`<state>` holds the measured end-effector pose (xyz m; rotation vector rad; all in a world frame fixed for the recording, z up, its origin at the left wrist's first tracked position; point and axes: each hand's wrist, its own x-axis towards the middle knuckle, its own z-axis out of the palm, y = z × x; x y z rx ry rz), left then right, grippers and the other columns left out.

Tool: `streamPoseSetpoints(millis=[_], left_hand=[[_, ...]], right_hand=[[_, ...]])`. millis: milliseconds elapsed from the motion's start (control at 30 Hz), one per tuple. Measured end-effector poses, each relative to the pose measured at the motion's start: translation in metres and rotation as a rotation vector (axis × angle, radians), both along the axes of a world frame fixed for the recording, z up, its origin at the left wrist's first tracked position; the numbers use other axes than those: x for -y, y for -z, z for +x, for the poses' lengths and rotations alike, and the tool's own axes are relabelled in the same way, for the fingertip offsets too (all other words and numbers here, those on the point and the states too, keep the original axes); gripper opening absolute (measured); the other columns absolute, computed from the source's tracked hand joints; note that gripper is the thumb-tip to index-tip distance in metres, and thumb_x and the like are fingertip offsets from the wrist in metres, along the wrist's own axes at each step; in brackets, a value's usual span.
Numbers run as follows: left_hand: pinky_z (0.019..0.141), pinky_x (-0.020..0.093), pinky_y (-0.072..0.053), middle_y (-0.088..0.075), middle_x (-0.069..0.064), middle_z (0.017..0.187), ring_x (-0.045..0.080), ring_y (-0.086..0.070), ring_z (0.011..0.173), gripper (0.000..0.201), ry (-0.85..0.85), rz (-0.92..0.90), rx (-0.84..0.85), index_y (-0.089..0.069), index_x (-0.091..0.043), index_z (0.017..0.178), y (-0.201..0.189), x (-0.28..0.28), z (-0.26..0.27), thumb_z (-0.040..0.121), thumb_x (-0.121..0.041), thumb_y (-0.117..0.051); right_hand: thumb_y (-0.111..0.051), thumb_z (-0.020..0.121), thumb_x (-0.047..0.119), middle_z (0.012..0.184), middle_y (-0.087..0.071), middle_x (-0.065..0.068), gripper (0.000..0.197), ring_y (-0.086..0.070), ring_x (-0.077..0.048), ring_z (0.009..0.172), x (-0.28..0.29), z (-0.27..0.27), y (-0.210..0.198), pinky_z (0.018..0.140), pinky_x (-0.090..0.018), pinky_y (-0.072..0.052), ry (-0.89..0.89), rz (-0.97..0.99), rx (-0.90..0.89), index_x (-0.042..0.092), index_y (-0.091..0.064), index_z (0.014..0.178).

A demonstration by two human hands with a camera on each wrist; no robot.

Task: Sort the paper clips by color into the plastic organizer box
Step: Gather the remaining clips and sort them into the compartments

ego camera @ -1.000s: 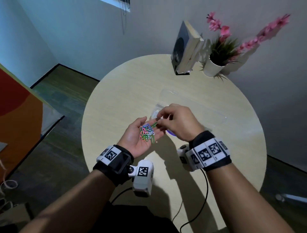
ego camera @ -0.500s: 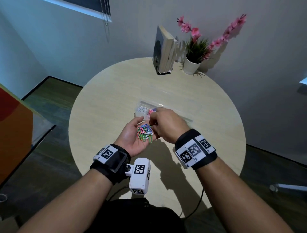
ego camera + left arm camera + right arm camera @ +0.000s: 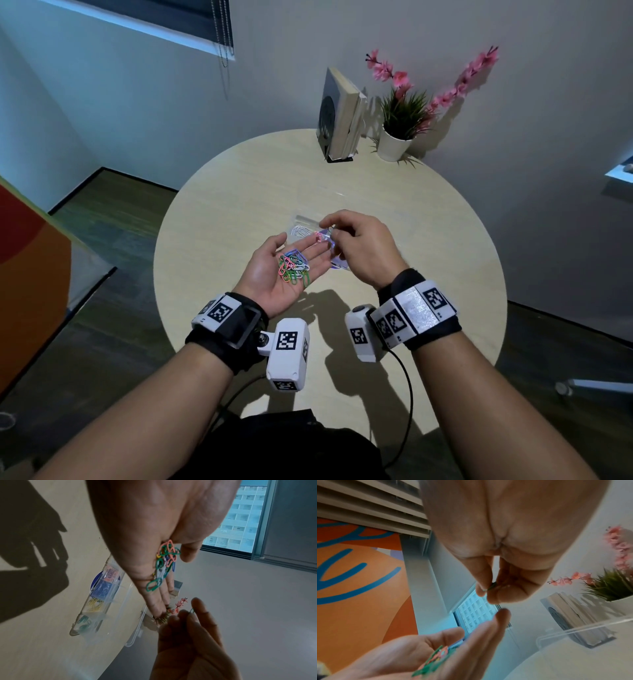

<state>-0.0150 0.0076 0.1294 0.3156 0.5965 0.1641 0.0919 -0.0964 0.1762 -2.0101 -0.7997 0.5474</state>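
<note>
A pile of mixed coloured paper clips [image 3: 294,269] lies on my left hand [image 3: 301,245], held palm up with fingers nearly straight above the table. My right hand [image 3: 330,231] hovers just beyond the left fingertips and pinches one green clip [image 3: 491,586] between thumb and forefinger. The clear plastic organizer box [image 3: 301,228] lies open on the table under both hands. In the left wrist view the box [image 3: 80,626] shows separate compartments of pink, blue, yellow and green clips, below the pile [image 3: 164,561] on my palm. The right hand hides most of the box in the head view.
The round pale wooden table [image 3: 222,205] carries upright books in a stand [image 3: 339,120] and a white-potted plant with pink flowers [image 3: 397,137] at its far edge by the wall. The box's open clear lid [image 3: 573,632] lies toward the books. Cables hang from both wrists.
My right hand has lifted off the pile with one clip and moved away past the left fingertips, over the box. The left palm has opened flatter. The head view has shifted.
</note>
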Motion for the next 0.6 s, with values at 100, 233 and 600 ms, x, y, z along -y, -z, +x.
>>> streamPoseSetpoints(millis=[100, 233, 600], left_hand=[[0.084, 0.049, -0.052, -0.065, 0.028, 0.113, 0.039, -0.069, 0.093, 0.047, -0.051, -0.012, 0.005, -0.06, 0.008, 0.111, 0.0, -0.012, -0.004, 0.098, -0.031, -0.036], [0.083, 0.046, -0.053, -0.067, 0.027, 0.108, 0.037, -0.07, 0.091, 0.047, -0.111, -0.012, 0.016, -0.057, 0.006, 0.112, 0.0, -0.031, -0.007, 0.1, -0.033, -0.034], [0.092, 0.045, -0.051, -0.067, 0.022, 0.109, 0.035, -0.068, 0.097, 0.047, -0.16, -0.02, 0.114, -0.058, 0.001, 0.111, -0.004, -0.049, -0.003, 0.099, -0.037, -0.032]], right_hand=[[-0.044, 0.082, -0.005, 0.064, -0.06, -0.006, 0.028, -0.052, -0.017, 0.053, -0.009, -0.011, -0.004, 0.057, -0.03, -0.044, 0.076, 0.038, -0.106, 0.017, -0.06, 0.076], [-0.056, 0.09, 0.014, 0.066, -0.058, -0.006, 0.017, -0.048, -0.016, 0.049, -0.02, -0.037, 0.003, 0.047, -0.028, -0.036, 0.079, 0.06, -0.331, 0.013, -0.054, 0.074], [-0.074, 0.077, 0.012, 0.062, -0.051, 0.0, 0.027, -0.045, -0.016, 0.054, -0.052, -0.055, 0.011, 0.05, -0.027, -0.035, 0.097, -0.088, -0.07, 0.013, -0.047, 0.073]])
